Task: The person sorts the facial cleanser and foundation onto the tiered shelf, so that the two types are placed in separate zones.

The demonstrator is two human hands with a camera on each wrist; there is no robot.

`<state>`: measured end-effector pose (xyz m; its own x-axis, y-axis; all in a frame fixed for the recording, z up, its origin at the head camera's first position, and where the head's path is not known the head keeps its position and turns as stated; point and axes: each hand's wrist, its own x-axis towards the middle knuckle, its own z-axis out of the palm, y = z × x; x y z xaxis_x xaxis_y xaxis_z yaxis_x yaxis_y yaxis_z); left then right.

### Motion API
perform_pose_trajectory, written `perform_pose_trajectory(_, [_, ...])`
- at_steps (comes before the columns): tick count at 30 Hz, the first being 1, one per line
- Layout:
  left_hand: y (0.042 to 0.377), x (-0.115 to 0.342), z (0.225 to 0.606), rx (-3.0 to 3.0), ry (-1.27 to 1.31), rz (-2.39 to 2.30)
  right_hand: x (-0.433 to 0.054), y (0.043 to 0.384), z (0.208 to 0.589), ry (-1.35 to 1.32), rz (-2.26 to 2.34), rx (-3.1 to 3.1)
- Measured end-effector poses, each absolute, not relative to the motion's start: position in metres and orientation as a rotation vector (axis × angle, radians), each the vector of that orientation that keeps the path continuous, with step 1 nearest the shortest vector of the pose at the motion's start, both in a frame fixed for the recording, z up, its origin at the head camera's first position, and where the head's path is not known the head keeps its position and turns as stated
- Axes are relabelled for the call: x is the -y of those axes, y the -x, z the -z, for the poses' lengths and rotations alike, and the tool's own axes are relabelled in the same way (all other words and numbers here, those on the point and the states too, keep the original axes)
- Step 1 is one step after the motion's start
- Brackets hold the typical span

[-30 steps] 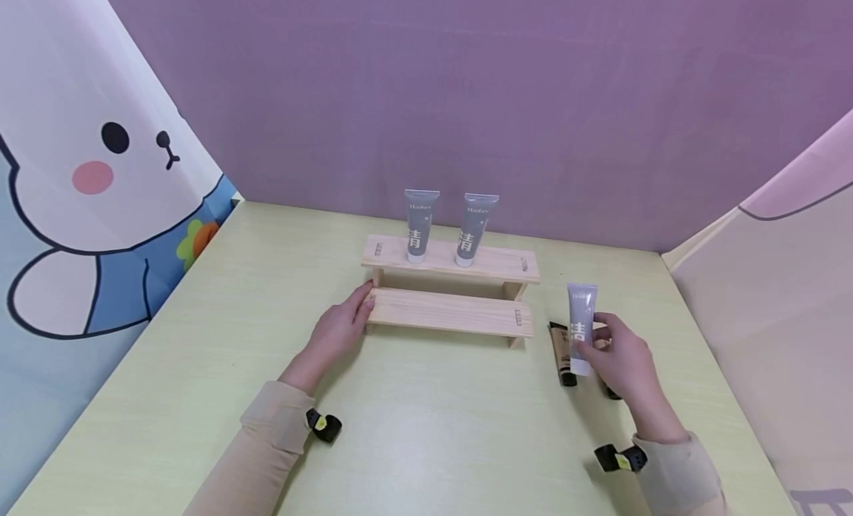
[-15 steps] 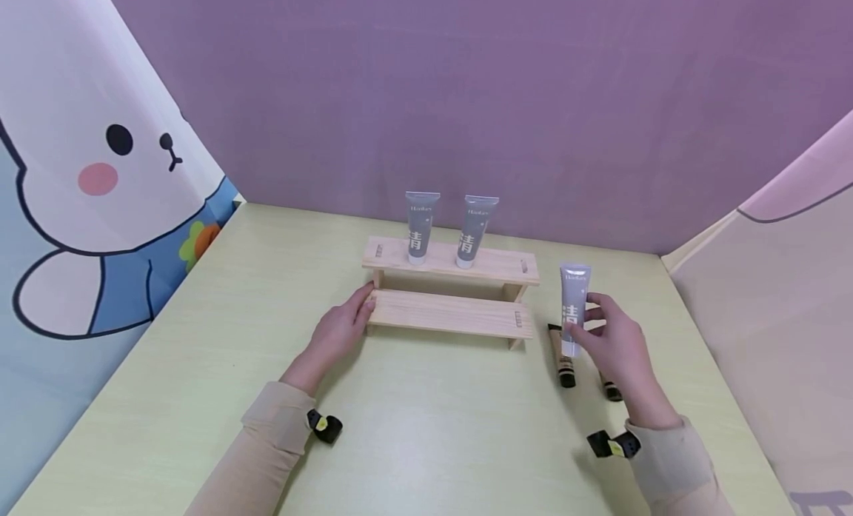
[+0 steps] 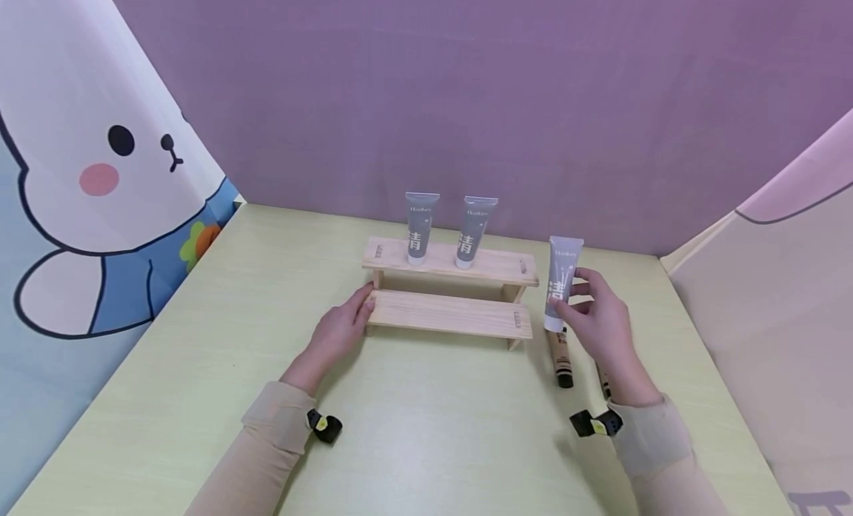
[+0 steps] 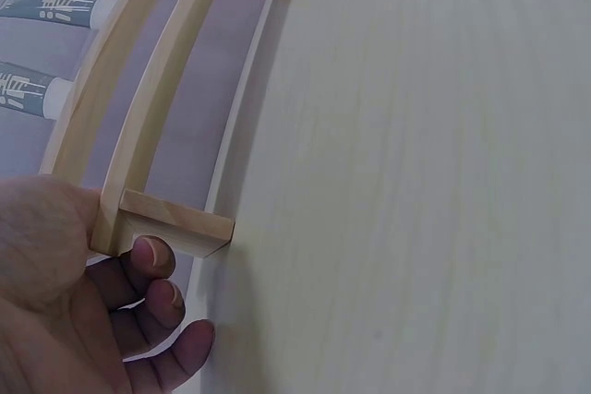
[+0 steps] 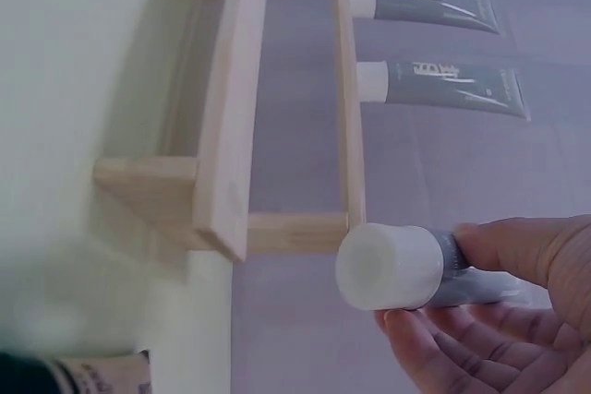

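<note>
Currently, your right hand (image 3: 603, 320) pinches a grey tube (image 3: 563, 272), cap down, just right of the wooden rack (image 3: 449, 312). Your left hand (image 3: 338, 329) grips the rack's left end; two more tubes (image 3: 419, 223) stand on its far tier.

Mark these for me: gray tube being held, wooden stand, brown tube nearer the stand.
Held gray tube (image 3: 563, 272): head view, middle of the tube's body.
Wooden stand (image 3: 448, 314): head view, bare top of the lower step.
Brown tube (image 3: 560, 355): head view, brown body above the black cap.
</note>
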<state>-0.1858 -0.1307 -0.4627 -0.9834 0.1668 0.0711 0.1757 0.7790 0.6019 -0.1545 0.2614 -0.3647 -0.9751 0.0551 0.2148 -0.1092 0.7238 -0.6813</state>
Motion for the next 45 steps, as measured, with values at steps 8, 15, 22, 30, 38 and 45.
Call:
perform_pose_trajectory(8, [0.186,0.131,0.463,2.956,0.282,0.992,-0.240,0.173,0.357,-0.070,-1.233,2.596])
perform_pose_trajectory(15, [0.186,0.131,0.463,2.949,0.289,0.994,-0.219,0.195,0.356,-0.106,-1.323,2.507])
perform_pose_trajectory(22, [0.187,0.129,0.464,2.963,0.289,1.007,-0.204,0.213,0.363,-0.155,-1.363,2.417])
perform_pose_trajectory(30, [0.186,0.129,0.461,2.949,0.297,1.017,-0.198,0.221,0.370,-0.169,-1.384,2.368])
perform_pose_trajectory(38, [0.186,0.131,0.462,2.935,0.293,1.013,-0.204,0.222,0.374,-0.182,-1.365,2.440])
perform_pose_trajectory(45, [0.185,0.131,0.462,2.947,0.294,1.017,-0.225,0.204,0.381,-0.143,-1.192,2.465])
